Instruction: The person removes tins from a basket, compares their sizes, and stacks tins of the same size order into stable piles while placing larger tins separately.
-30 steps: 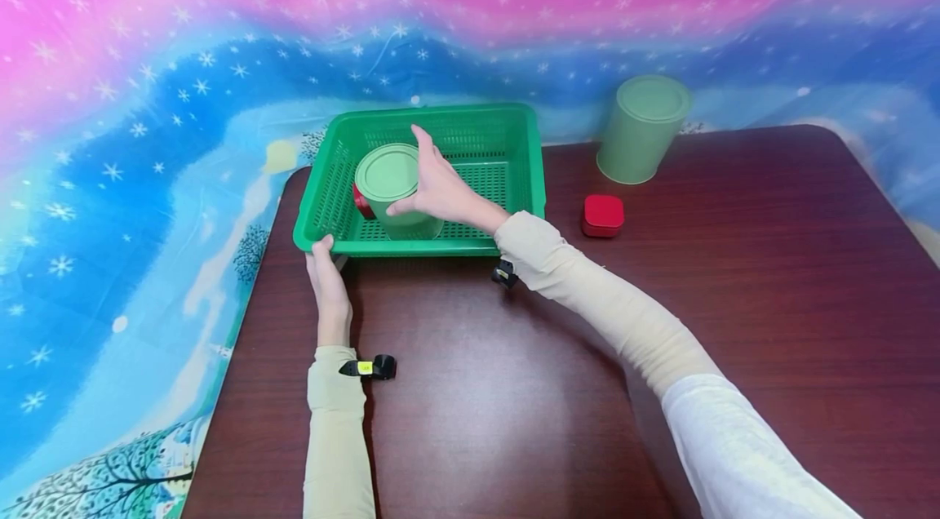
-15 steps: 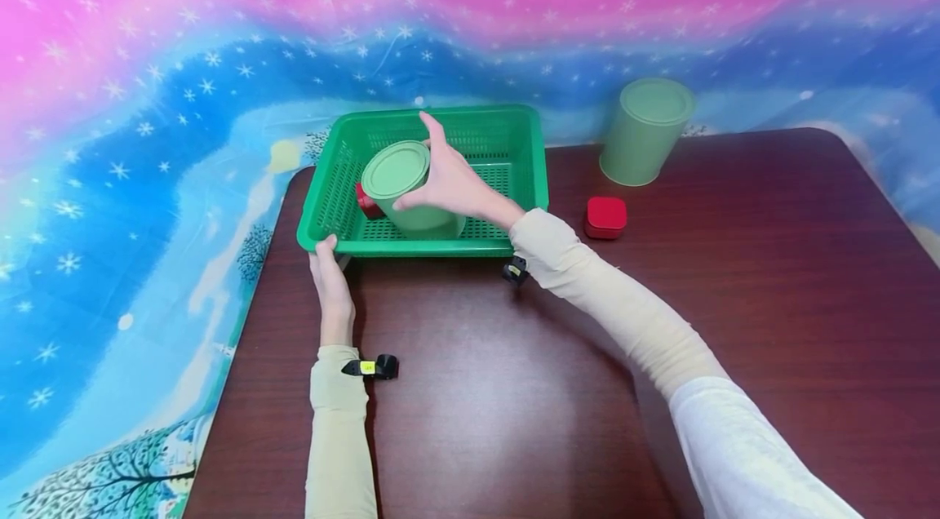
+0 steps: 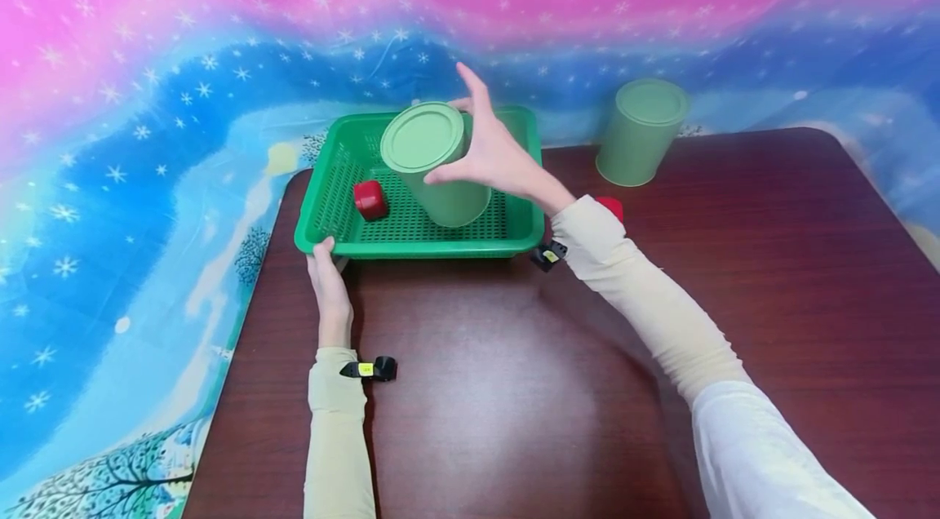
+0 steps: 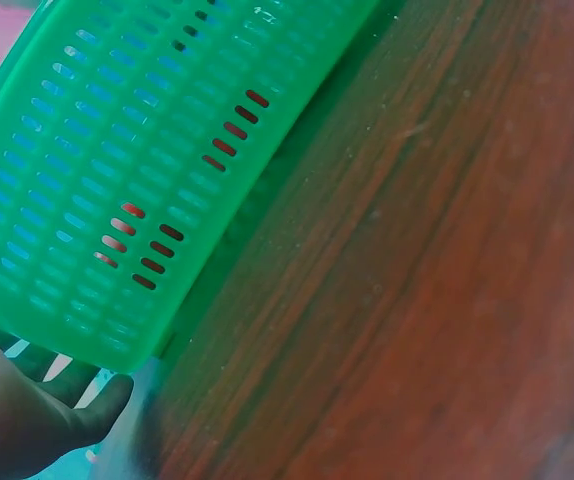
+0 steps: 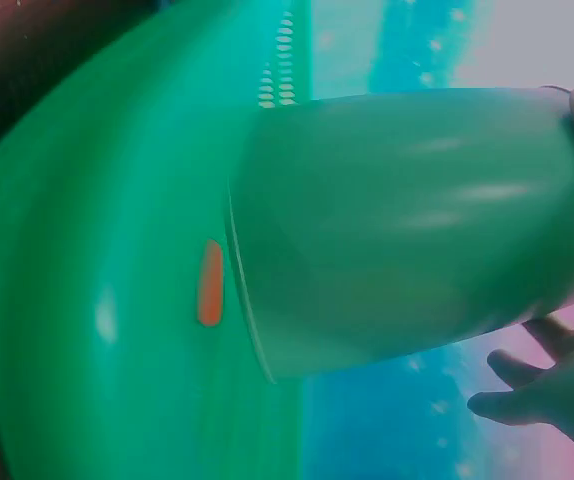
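A pale green lidded canister point(image 3: 457, 197) is gripped near its top by my right hand point(image 3: 507, 156), thumb and fingers on opposite sides. It is tilted, its lid leaning left, and is raised over the green plastic basket point(image 3: 419, 248). In the right wrist view, the canister point(image 5: 407, 220) shows its bottom edge close to the basket's wall. A small red box point(image 3: 370, 200) lies inside the basket, left of the canister. My left hand point(image 3: 330, 286) holds the basket's near left corner, thumb on the rim. The left wrist view shows fingers of this hand point(image 4: 27, 410) at the basket's corner.
Another green canister point(image 3: 642, 135) stands upright at the back of the table, right of the basket. A second red box point(image 3: 611, 206) is partly hidden behind my right sleeve. A printed cloth point(image 3: 220, 86) hangs behind the brown table point(image 3: 470, 388).
My right hand has lifted the canister and carried it rightward, away from the red box in the basket, which now shows fully. My left hand stays at the basket's corner.
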The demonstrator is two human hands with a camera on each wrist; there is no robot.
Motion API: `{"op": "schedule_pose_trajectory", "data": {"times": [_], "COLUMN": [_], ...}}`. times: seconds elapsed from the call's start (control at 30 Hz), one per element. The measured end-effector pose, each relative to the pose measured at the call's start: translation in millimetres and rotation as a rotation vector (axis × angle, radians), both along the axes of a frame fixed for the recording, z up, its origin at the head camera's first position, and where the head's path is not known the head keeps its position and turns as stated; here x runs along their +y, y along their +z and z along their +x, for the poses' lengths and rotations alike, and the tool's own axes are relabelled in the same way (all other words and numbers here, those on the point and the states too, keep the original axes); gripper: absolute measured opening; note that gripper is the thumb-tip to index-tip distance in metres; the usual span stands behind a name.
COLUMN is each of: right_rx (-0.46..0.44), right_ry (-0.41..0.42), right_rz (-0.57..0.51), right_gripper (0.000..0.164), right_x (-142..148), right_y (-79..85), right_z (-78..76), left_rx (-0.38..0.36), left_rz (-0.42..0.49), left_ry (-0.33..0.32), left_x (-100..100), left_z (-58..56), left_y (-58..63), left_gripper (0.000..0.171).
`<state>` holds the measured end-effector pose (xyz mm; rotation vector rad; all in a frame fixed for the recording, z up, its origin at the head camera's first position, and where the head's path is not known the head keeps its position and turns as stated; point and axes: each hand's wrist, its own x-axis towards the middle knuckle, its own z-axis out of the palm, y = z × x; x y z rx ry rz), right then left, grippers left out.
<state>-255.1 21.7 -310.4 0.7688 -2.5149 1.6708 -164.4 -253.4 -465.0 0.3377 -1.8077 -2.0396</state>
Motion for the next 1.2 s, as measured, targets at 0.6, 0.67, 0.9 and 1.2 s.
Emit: {"op": "schedule_pose_trajectory", "data": {"times": [0.6, 0.67, 0.9, 1.2], "right_rx": [-0.001, 0.005, -0.006, -0.024], "right_ry": [-0.113, -0.117, -0.134, -0.175], "right_rz": [-0.054, -0.065, -0.095, -0.134], "right_gripper": [0.141, 0.141, 0.139, 0.137], "right_x": [67.5, 72.5, 87.3, 101.9], "right_y": [32.1, 33.2, 37.9, 43.9], "right_z": [10.5, 11.0, 12.7, 16.3], "left_rx": [-0.031, -0.032, -0.036, -0.045], "left_rz": [0.02, 0.024, 0.031, 0.036], "left_ry": [0.017, 0.019, 0.027, 0.032], "left_x": [1.3, 1.9, 4.1, 4.9], "left_z": [0.2, 0.0, 1.3, 0.7], "left_y": [1.7, 2.1, 4.2, 4.2], "left_gripper": [0.051, 0.051, 0.052, 0.053]}}
